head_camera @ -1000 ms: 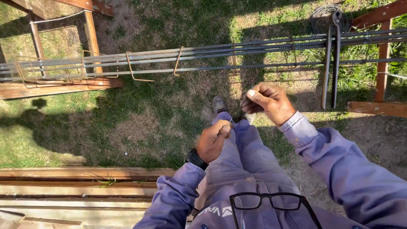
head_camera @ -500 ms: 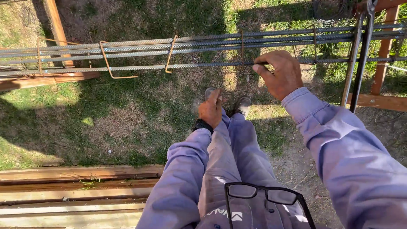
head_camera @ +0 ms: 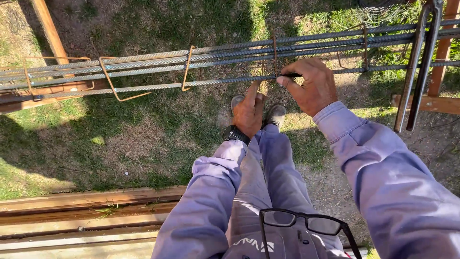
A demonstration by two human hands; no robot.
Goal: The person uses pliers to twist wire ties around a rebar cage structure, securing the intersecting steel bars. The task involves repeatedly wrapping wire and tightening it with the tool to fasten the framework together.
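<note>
A long cage of ribbed steel bars (head_camera: pixel 158 85) runs across the view at hip height, ringed by bent rust-coloured stirrups (head_camera: pixel 188 67). My right hand (head_camera: pixel 309 85) pinches the nearest bar where a stirrup (head_camera: pixel 275 53) crosses it, with a thin tie wire between its fingertips. My left hand (head_camera: pixel 249 112), with a black watch at the wrist, reaches up just below the same joint, index finger pointing at the bar. Whether the left fingers hold wire cannot be told.
A pair of long steel tongs (head_camera: pixel 421 62) hangs over the bars at right, beside a wooden trestle (head_camera: pixel 443 62). Another trestle leg (head_camera: pixel 48 31) supports the cage at left. Wooden planks (head_camera: pixel 81 211) lie on the grass behind me. Black glasses (head_camera: pixel 306 224) hang at my chest.
Both hands rose from in front of my legs to the nearest bar. The right hand settled on the stirrup joint; the left followed up beneath it.
</note>
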